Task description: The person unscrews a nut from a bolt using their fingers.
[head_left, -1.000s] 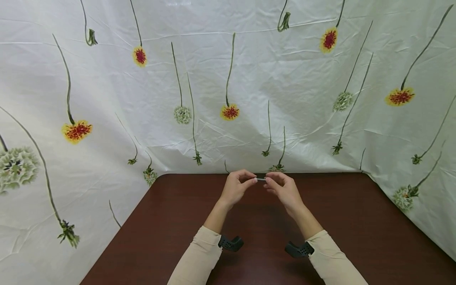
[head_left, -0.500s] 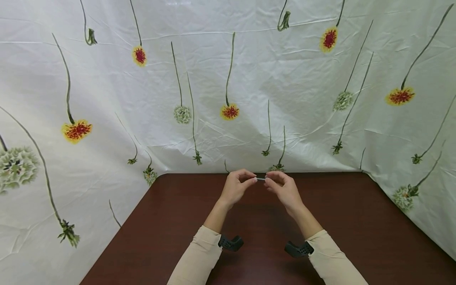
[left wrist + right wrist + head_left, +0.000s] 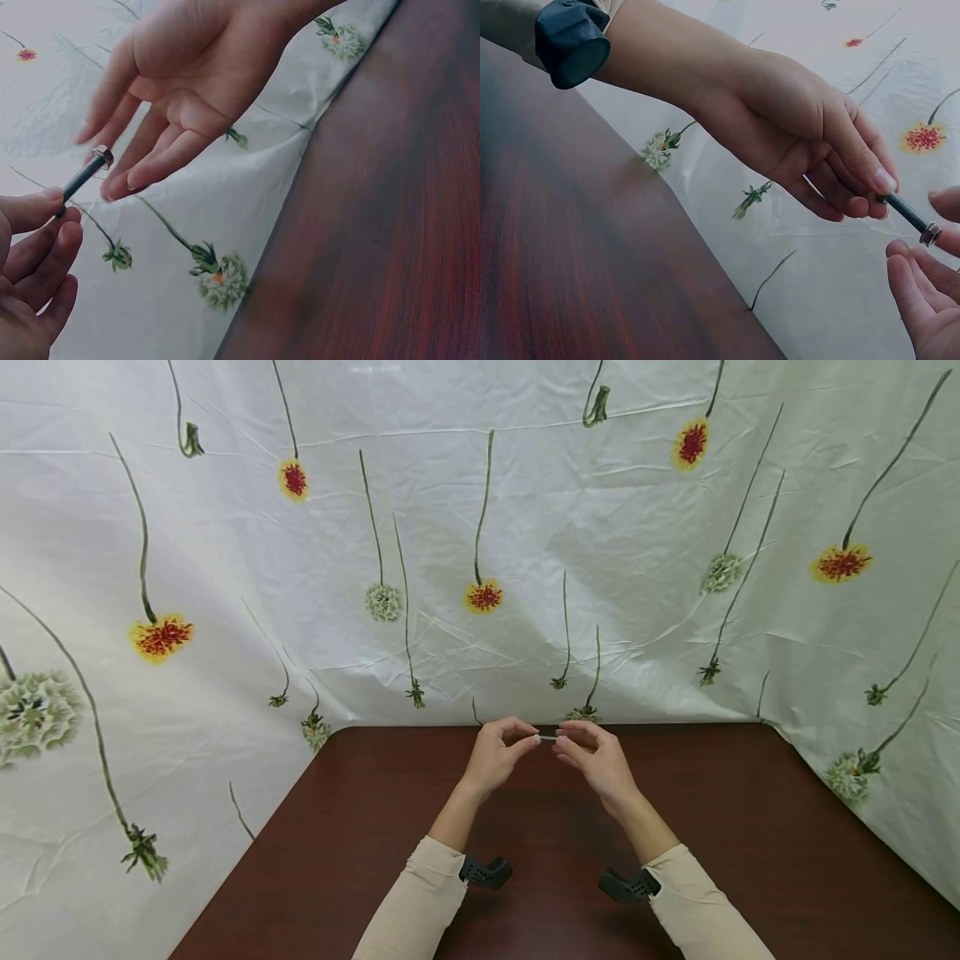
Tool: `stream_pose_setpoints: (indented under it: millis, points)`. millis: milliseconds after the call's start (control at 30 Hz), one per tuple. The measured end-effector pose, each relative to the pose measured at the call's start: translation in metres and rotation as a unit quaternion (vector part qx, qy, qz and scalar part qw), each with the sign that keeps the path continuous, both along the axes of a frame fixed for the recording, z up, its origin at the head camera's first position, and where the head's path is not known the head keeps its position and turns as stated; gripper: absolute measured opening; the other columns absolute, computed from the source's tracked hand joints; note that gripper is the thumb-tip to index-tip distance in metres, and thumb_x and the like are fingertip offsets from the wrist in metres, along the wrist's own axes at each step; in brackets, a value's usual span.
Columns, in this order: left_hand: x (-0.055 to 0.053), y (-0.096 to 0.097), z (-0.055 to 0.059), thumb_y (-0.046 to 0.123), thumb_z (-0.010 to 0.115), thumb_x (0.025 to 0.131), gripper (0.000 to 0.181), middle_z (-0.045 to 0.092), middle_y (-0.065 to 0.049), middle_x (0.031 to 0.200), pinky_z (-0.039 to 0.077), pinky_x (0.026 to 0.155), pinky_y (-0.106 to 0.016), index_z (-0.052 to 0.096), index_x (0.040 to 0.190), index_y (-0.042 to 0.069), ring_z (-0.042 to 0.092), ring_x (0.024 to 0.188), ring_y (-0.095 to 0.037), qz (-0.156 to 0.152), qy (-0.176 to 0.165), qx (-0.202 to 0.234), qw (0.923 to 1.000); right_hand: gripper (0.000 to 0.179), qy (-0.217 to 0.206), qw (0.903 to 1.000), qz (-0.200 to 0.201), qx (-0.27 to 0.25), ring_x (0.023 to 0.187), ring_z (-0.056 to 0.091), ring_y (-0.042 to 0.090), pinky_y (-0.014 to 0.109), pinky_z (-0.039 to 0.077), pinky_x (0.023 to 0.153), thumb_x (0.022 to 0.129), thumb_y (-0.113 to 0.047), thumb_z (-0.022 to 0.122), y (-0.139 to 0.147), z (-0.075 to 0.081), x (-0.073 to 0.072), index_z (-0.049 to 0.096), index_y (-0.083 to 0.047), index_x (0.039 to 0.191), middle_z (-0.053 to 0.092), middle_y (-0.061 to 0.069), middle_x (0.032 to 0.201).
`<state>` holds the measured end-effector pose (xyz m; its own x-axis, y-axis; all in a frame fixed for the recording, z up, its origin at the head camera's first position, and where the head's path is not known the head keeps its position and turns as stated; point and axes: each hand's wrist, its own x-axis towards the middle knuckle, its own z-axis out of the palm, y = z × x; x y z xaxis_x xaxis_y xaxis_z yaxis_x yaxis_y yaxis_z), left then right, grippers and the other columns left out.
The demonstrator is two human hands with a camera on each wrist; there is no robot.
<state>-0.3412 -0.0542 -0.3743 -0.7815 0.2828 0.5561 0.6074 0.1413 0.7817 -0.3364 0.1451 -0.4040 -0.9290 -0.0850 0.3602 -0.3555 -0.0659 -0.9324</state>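
My left hand [image 3: 489, 762] pinches a dark metal bolt [image 3: 81, 178] by one end between thumb and fingertips, held up above the far part of the table. A shiny flanged hex piece [image 3: 103, 156] sits on the bolt's other end; whether it is a head or a nut I cannot tell. Around that piece are the loosely bent fingers of my right hand [image 3: 606, 768]. In the right wrist view, a gap shows between the right thumb [image 3: 946, 202] and the bolt. One right finger lies close behind the hex piece; contact is unclear.
Below both hands is a dark reddish-brown table [image 3: 551, 860]. A white cloth with printed flowers [image 3: 540, 527] hangs behind and beside it. Black wrist devices [image 3: 486, 872] are strapped at the cuffs of beige sleeves.
The right fingertips have shifted slightly about the bolt's end, with the lower fingers drawn closer together. The left hand and the bolt stay in nearly the same place.
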Motion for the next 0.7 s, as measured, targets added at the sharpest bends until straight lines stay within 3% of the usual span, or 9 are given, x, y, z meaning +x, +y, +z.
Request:
stream_pose_setpoints:
  millis: [200, 467, 700]
  points:
    - [0.0007, -0.0003, 0.0005, -0.005, 0.073, 0.093, 0.008, 0.075, -0.019, 0.098, 0.050, 0.083, -0.038, 0.075, 0.101, -0.006, 0.068, 0.096, -0.032, 0.005, 0.002, -0.010, 0.9999, 0.024, -0.013, 0.9997, -0.017, 0.014, 0.096, 0.072, 0.024, 0.031, 0.057, 0.085, 0.102, 0.000, 0.063, 0.0001, -0.0004, -0.0012, 0.064, 0.014, 0.122, 0.067, 0.026, 0.112]
    - [0.0012, -0.0005, 0.0017, -0.006, 0.073, 0.093, 0.009, 0.075, -0.020, 0.099, 0.050, 0.081, -0.035, 0.075, 0.101, -0.008, 0.068, 0.096, -0.032, 0.002, 0.004, -0.012, 0.9999, 0.030, 0.000, 0.9999, -0.009, 0.012, 0.101, 0.071, 0.022, 0.034, 0.056, 0.089, 0.102, -0.001, 0.065, 0.0005, -0.0004, 0.0000, 0.061, 0.012, 0.128, 0.064, 0.027, 0.122]
    - [0.0030, -0.0010, 0.0022, -0.005, 0.073, 0.093, 0.009, 0.075, -0.020, 0.098, 0.050, 0.082, -0.039, 0.074, 0.102, -0.008, 0.068, 0.096, -0.033, 0.003, 0.004, -0.012, 0.9999, 0.025, -0.023, 0.9995, -0.020, 0.012, 0.090, 0.071, 0.019, 0.035, 0.057, 0.086, 0.104, -0.002, 0.061, -0.0011, -0.0008, -0.0014, 0.064, 0.016, 0.122, 0.071, 0.021, 0.105]
